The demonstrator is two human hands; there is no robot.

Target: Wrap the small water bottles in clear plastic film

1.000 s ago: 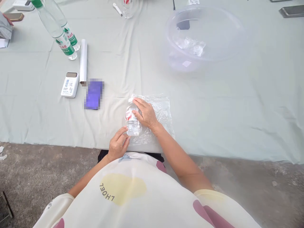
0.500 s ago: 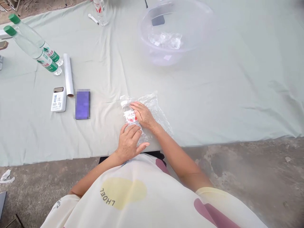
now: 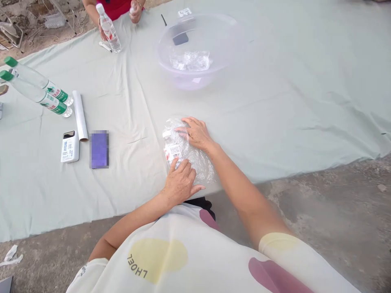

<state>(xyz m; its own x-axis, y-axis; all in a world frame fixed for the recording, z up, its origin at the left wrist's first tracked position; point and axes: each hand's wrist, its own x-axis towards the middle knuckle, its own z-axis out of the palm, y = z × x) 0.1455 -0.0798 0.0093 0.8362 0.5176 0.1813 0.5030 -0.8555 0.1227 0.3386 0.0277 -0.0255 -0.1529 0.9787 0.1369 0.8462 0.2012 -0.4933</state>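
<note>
A small clear bottle (image 3: 171, 147) with a red and white label lies on its side near the table's front edge, wrapped in a sheet of clear plastic film (image 3: 200, 162). My left hand (image 3: 181, 183) lies flat on the film at the bottle's near end, fingers stretched out. My right hand (image 3: 196, 133) rests on the film at the bottle's far side, fingers spread and pressing down. Neither hand grips anything.
A pale green cloth (image 3: 275, 101) covers the table. A clear basin (image 3: 195, 49) with crumpled film stands at the back. At the left lie two green-capped bottles (image 3: 45, 95), a white roll (image 3: 80, 116), a white device (image 3: 69, 145) and a purple card (image 3: 99, 149). Another person's hands hold a bottle (image 3: 109, 28) at the far edge.
The film now covers the bottle, which rolled slightly. My left hand moved from the bottle's base onto the film and flattened. The view shifted, bringing another person's hands into sight.
</note>
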